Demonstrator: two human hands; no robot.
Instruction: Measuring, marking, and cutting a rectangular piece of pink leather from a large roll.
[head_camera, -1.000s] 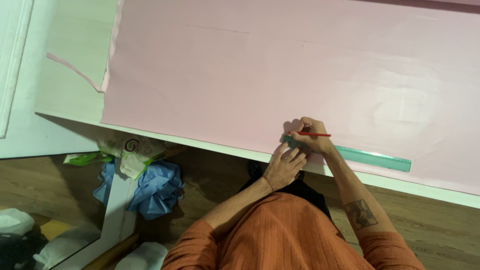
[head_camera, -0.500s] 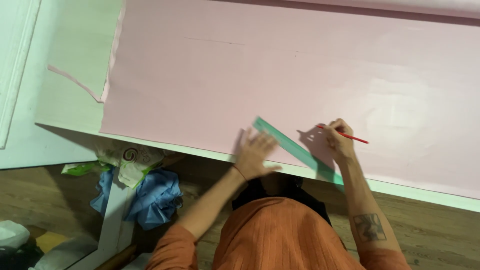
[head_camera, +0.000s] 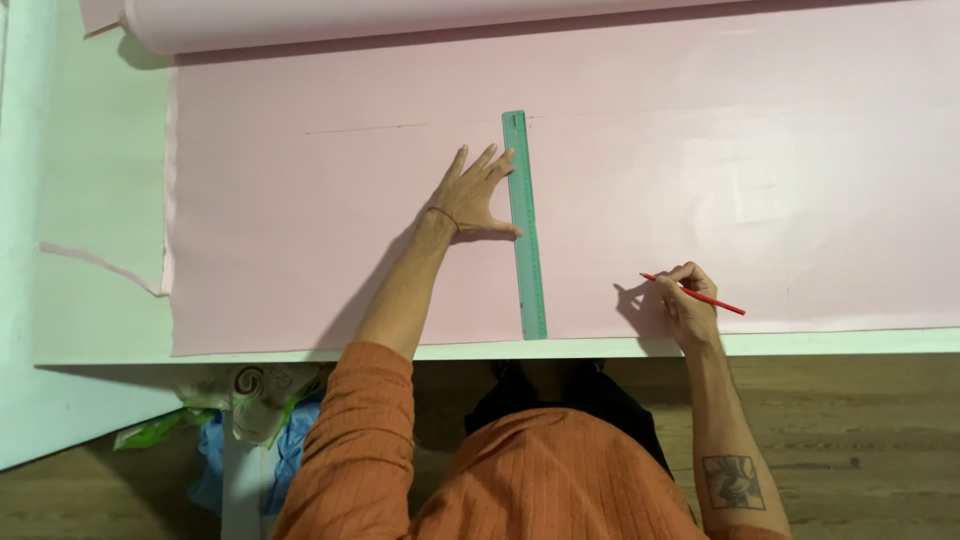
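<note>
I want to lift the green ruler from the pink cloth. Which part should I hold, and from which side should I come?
Probably the near end of the green ruler, reached from the table's front edge. It lies flat, running away from the person, with that end almost at the edge of the pink cloth. The left hand presses its far half from the left; the right hand holds a red pencil.

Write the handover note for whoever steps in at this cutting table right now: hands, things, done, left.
Left hand: spread flat on the pink fabric, fingertips against the green ruler.
Right hand: holds a red pencil, resting on the fabric near the table's front edge, apart from the ruler.
Ruler: lies straight from the near fabric edge up to a faint drawn line running across the fabric. The fabric roll sits at the far side.
Done: that faint cross line, ruler placed.
Left: no line shows along the ruler yet.
</note>
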